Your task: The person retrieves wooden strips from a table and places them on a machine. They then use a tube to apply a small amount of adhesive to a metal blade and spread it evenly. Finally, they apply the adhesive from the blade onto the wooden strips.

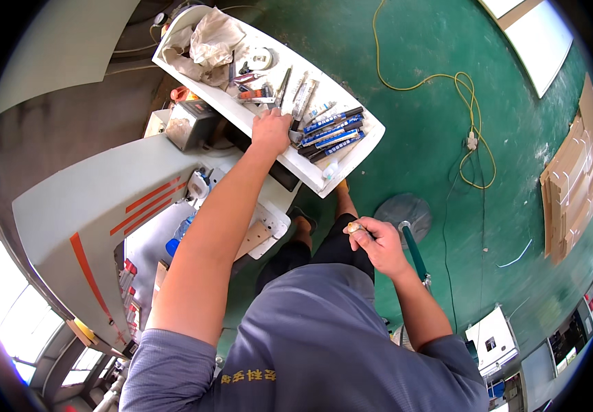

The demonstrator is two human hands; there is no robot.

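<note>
The left hand is stretched out far and rests on a white tray. Its fingers touch the tools lying there. Just beside the fingers is a row of long blue and black packs, lying side by side and a bit slanted. Some thin silver tools lie next to them, higher up on the tray. The right hand is held close to the body, well apart from the tray. It is closed around a small light-coloured thing that sticks out at the thumb; it is too small to tell what it is.
</note>
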